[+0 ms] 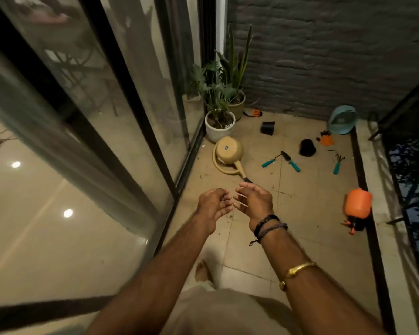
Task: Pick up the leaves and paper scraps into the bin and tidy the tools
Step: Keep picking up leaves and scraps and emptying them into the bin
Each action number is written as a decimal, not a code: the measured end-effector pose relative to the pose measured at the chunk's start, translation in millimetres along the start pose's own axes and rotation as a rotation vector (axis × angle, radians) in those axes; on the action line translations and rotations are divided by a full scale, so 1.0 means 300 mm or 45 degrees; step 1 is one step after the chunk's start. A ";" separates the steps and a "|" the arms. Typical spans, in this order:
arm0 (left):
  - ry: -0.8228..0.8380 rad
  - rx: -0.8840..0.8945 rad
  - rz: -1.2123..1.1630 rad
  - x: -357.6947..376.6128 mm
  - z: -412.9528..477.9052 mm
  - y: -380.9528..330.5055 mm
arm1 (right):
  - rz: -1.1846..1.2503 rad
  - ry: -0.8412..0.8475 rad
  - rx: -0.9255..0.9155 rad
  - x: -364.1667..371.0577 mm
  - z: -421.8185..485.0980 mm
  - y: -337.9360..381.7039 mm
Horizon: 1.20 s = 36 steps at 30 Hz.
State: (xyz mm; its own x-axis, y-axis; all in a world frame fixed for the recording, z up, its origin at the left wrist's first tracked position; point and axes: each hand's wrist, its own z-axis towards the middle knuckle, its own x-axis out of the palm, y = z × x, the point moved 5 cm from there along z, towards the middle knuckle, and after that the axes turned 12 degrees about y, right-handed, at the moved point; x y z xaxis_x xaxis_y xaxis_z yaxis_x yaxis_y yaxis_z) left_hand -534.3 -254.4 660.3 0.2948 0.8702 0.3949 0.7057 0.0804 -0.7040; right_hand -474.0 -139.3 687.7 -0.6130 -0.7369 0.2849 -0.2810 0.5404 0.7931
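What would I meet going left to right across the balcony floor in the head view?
White plant pot → square black pot → round black pot → orange glove → orange sprayer.

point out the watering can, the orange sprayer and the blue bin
watering can (pixel 228 149): head view, on its round base
orange sprayer (pixel 358 202): head view, on its orange tank
blue bin (pixel 334 119): head view, on its side wall

Floor specks (pixel 229 215) (too small to tell)
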 end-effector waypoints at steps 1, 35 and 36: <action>0.013 -0.003 0.014 -0.004 0.051 -0.049 | 0.016 -0.012 -0.009 0.031 0.048 0.025; -0.273 -0.374 0.580 -0.596 2.337 -0.264 | -0.090 -0.064 0.403 0.239 2.373 -0.334; -0.272 -0.376 0.717 -0.657 2.428 -0.217 | -0.085 -0.075 0.414 0.232 2.443 -0.416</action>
State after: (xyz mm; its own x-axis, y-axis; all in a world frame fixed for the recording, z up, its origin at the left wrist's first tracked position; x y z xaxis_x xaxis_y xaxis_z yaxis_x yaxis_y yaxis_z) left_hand -1107.8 -77.1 198.3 0.5569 0.8200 -0.1322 0.6373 -0.5239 -0.5652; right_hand -1022.8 39.6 214.1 -0.6243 -0.7555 0.1988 -0.5370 0.5999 0.5931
